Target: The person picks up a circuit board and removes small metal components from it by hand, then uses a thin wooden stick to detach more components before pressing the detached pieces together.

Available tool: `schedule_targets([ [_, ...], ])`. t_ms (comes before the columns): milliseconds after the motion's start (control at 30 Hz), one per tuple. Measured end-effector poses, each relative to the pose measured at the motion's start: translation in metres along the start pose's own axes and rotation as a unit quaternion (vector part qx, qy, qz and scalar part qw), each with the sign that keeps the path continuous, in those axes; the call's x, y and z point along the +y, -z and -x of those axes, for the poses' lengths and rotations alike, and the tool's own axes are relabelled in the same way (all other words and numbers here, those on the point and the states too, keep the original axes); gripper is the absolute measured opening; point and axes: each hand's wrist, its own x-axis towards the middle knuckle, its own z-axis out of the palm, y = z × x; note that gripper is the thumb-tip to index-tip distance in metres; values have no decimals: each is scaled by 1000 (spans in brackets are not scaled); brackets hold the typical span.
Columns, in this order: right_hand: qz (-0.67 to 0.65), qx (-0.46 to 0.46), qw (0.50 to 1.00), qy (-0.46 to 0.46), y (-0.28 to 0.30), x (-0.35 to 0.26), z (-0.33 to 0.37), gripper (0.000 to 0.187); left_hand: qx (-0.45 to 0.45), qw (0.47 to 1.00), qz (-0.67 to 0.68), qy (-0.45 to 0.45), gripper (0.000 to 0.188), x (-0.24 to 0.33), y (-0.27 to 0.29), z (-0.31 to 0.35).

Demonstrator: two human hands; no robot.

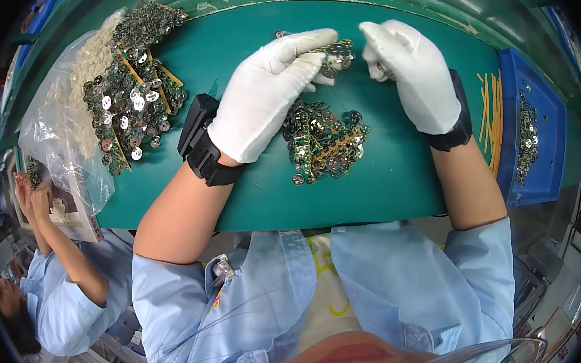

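Observation:
My left hand (260, 94), in a white glove, pinches a small strip of parts (339, 56) with round silvery discs and green-yellow edging. Just to its right is my right hand (418, 79), also gloved, its fingers curled together and apart from the strip. Whatever those right fingers may hold is hidden. Below the hands, nearest the left wrist, a loose heap of similar disc parts (324, 143) lies on the green work surface (394, 169).
At left a bigger heap of disc parts (133, 94) lies beside a clear plastic bag (53, 122) with pale pieces. At right are thin yellow strips (492, 122) and a blue tray (543, 191) containing more parts. A co-worker's hands (33, 195) are at far left.

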Motion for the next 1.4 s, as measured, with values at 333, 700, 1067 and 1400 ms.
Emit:
schedule_targets([
  [333,65,-28,991,117,-10,8,5,21,-20,999,41,13,24,-4,7,0],
  [700,-172,-69,983,-1,3,10,1,27,16,1000,2,14,29,-2,4,-2],
  [1067,150,42,968,196,-19,14,2,21,8,997,62,36,32,-2,1,1],
  [1400,148,106,967,176,-17,13,0,12,7,998,58,31,27,1,2,0],
])
